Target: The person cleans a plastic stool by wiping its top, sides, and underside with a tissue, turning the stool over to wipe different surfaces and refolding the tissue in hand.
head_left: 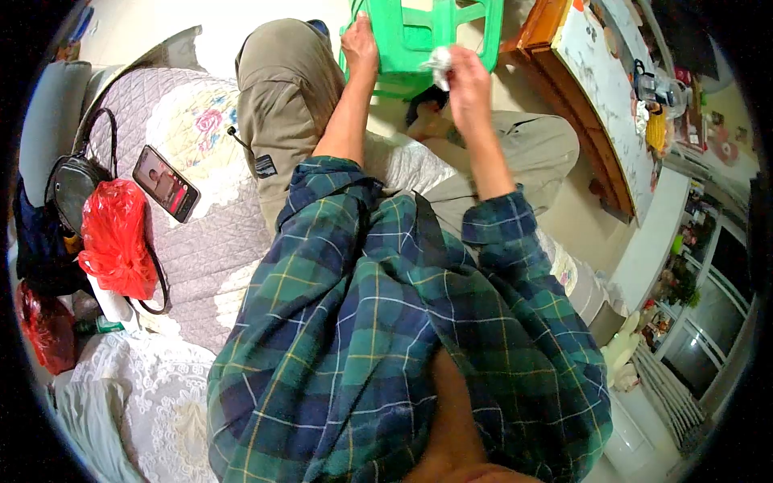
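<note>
A green plastic stool (441,32) stands at the top centre, between and beyond my knees. My left hand (360,42) is closed on the stool's left edge. Over the stool's right part, my right hand (469,76) pinches a crumpled white tissue (440,63) between thumb and fingers. The tissue hangs close to the stool's surface; whether it touches cannot be made out.
On the quilted cover (201,249) at left lie a phone (167,183) with a lit screen, a red plastic bag (119,241) and a dark bag (74,191). A marble-topped wooden table (604,97) stands at the right.
</note>
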`<control>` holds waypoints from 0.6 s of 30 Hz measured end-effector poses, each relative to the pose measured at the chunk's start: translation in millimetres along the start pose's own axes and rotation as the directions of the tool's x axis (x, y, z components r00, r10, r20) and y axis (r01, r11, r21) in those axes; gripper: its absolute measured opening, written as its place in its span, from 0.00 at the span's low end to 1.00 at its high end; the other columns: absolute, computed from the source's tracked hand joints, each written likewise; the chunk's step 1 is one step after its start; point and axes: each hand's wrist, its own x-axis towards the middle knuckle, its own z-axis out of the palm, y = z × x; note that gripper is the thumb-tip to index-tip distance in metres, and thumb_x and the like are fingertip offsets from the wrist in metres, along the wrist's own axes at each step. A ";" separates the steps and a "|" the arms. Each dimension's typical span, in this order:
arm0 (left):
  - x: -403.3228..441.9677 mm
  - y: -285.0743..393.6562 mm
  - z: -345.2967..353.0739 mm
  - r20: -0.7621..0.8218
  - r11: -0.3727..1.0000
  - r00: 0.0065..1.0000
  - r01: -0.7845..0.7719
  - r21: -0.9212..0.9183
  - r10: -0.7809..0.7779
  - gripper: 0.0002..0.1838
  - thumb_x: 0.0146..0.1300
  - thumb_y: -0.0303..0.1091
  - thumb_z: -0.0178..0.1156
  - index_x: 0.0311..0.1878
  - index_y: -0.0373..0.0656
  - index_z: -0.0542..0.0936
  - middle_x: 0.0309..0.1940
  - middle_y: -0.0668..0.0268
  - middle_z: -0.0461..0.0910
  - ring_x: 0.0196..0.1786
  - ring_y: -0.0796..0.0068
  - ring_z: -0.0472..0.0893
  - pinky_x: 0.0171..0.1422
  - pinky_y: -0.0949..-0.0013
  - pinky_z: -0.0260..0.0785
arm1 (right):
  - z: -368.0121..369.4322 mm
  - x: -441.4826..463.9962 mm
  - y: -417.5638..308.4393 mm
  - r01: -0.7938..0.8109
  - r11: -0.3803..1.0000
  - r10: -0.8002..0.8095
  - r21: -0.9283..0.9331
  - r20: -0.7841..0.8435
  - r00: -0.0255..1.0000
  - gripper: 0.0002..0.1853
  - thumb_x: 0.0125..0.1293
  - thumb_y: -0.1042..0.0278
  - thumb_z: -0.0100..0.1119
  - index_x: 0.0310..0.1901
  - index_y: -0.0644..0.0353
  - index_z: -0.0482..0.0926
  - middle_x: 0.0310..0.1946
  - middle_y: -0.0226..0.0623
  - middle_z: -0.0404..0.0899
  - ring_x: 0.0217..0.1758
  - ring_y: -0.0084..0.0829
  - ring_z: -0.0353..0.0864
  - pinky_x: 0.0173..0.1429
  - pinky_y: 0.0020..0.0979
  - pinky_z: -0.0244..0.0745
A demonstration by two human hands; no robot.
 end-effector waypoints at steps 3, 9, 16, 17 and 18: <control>-13.5 36.2 0.9 0.000 0.996 0.999 0.049 -0.076 -0.049 0.28 0.68 0.51 0.47 0.19 0.36 0.68 0.14 0.65 0.65 0.22 0.73 0.62 0.29 0.58 0.57 | 36.5 -3.8 22.2 0.526 0.352 -0.517 -0.775 0.307 0.799 0.05 0.57 0.72 0.60 0.34 0.61 0.77 0.35 0.36 0.76 0.40 0.36 0.75 0.45 0.34 0.71; -3.3 1.7 6.3 -0.002 0.999 1.000 -0.001 -0.043 0.001 0.28 0.69 0.49 0.47 0.20 0.34 0.65 0.13 0.64 0.61 0.21 0.72 0.59 0.29 0.57 0.56 | -20.1 8.4 6.3 0.486 0.050 -0.592 -0.872 0.366 0.718 0.01 0.55 0.74 0.58 0.29 0.60 0.78 0.35 0.37 0.75 0.43 0.38 0.74 0.48 0.38 0.70; -11.6 23.2 -2.0 -0.021 0.996 0.999 0.046 0.080 -0.044 0.27 0.70 0.51 0.45 0.34 0.31 0.79 0.25 0.65 0.78 0.28 0.74 0.72 0.36 0.66 0.66 | 3.2 18.8 36.6 0.467 0.112 -0.667 -0.877 0.282 0.690 0.04 0.54 0.77 0.57 0.32 0.62 0.75 0.33 0.40 0.74 0.41 0.42 0.75 0.46 0.37 0.71; -12.2 27.9 -5.2 -0.017 0.998 1.000 0.018 0.055 -0.017 0.27 0.70 0.50 0.45 0.33 0.31 0.78 0.24 0.65 0.77 0.28 0.74 0.71 0.36 0.66 0.66 | 19.9 9.4 33.2 0.538 0.134 -0.633 -0.832 0.346 0.692 0.04 0.55 0.78 0.56 0.33 0.62 0.75 0.34 0.40 0.74 0.41 0.42 0.75 0.47 0.37 0.71; -12.2 28.8 -7.4 -0.010 0.999 1.000 -0.011 0.030 0.011 0.27 0.71 0.50 0.45 0.32 0.31 0.77 0.24 0.65 0.76 0.28 0.74 0.71 0.36 0.66 0.65 | 28.8 4.2 29.9 0.602 0.158 -0.602 -0.783 0.407 0.687 0.04 0.56 0.78 0.55 0.34 0.62 0.75 0.35 0.40 0.75 0.42 0.42 0.76 0.47 0.36 0.71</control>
